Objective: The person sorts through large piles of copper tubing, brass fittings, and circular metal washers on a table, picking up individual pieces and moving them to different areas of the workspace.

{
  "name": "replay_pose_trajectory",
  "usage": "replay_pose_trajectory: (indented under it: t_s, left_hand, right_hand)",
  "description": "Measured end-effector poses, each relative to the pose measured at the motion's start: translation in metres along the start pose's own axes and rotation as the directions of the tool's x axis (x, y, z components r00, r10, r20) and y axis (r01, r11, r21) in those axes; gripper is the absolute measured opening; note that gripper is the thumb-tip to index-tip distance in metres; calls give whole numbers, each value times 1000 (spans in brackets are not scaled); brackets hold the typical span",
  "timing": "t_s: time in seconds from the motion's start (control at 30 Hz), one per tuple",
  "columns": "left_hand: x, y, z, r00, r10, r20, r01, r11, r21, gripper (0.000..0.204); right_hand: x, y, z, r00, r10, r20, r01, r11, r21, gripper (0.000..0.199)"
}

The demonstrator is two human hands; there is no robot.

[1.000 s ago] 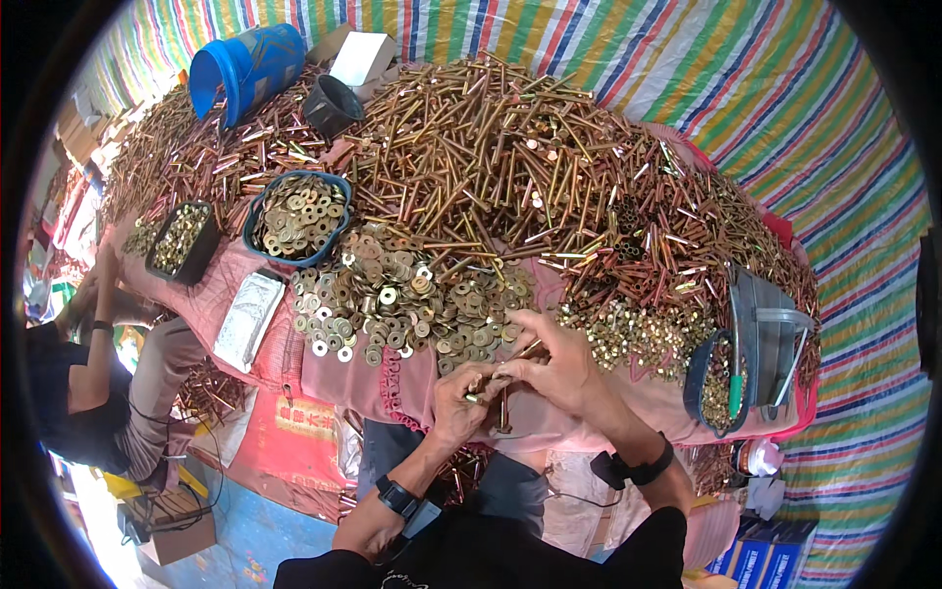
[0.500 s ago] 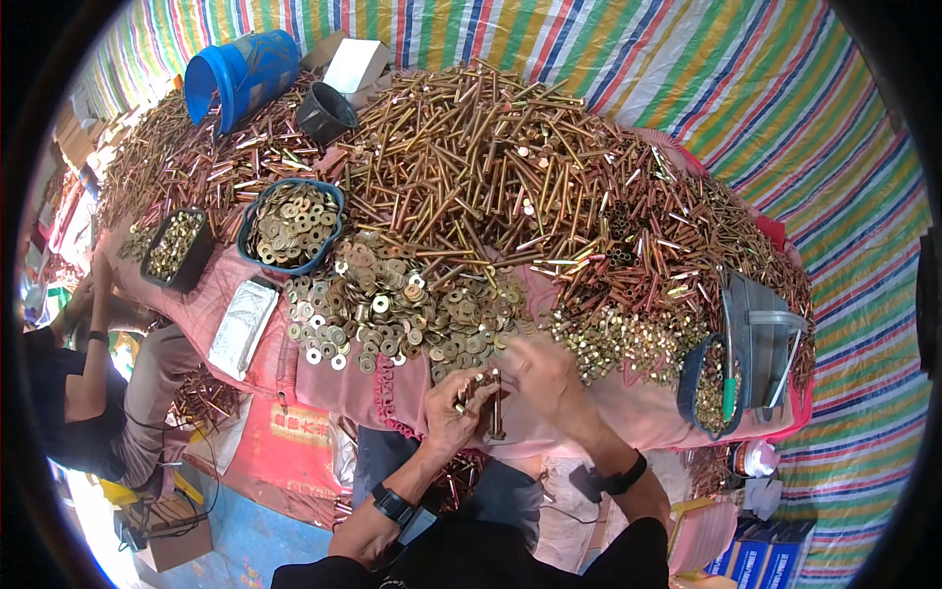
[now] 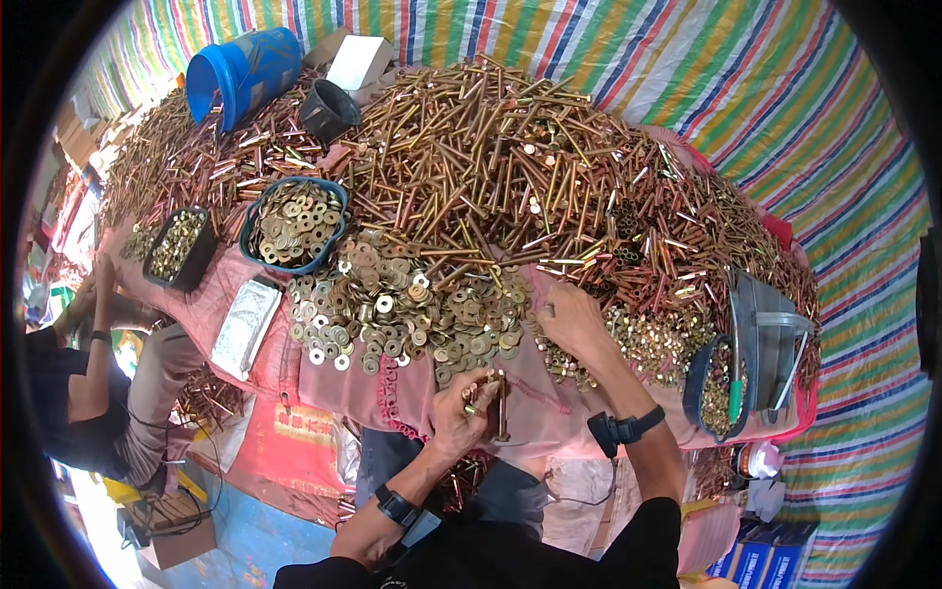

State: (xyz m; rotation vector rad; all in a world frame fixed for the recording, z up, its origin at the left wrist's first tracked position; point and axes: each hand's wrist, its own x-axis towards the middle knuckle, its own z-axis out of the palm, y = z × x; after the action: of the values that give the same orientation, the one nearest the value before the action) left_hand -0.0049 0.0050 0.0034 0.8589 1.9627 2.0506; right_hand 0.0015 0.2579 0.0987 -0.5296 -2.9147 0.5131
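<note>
left hand (image 3: 461, 417) grip closed on bolt (image 3: 501, 407), near edge | right hand (image 3: 569, 319) fingers curled, picking in nuts (image 3: 643, 339) | washers (image 3: 412, 309), bolt heap (image 3: 510, 167) still large: much left

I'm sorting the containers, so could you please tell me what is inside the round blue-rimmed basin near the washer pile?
The blue-rimmed basin is filled with flat brass-coloured washers, heaped up to its rim. Its bottom and anything below the top layer are covered.

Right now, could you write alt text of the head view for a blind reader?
The left hand holds a brass bolt upright over pink cloth, while the right hand reaches into small nuts. Behind lie washers and a big bolt heap.
</note>
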Motion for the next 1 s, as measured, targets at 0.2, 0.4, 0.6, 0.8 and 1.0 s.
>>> replay_pose_trajectory:
  t_s: [0.2,0.4,0.6,0.8,1.0]
  left_hand:
    - [1,-5,1,999,41,-5,-41,998,45,20]
    - [3,-2,-2,993,120,-21,-116,985,130,20]
    - [5,-1,0,983,179,-41,-173,978,117,19]
    - [5,0,-2,984,178,-25,-174,977,121,19]
    - [4,4,-5,995,94,16,-95,986,138,19]
  right_hand:
    - [-46,-24,-1,956,192,223,-293,561,774,28]
    - [-94,-62,22,980,-24,200,-154,547,823,33]
    - [-100,-68,23,995,86,47,-88,579,810,26]
    - [-96,-80,15,929,-240,-282,351,813,464,31]
    - [-100,-88,4,897,-322,-303,417,842,341,30]
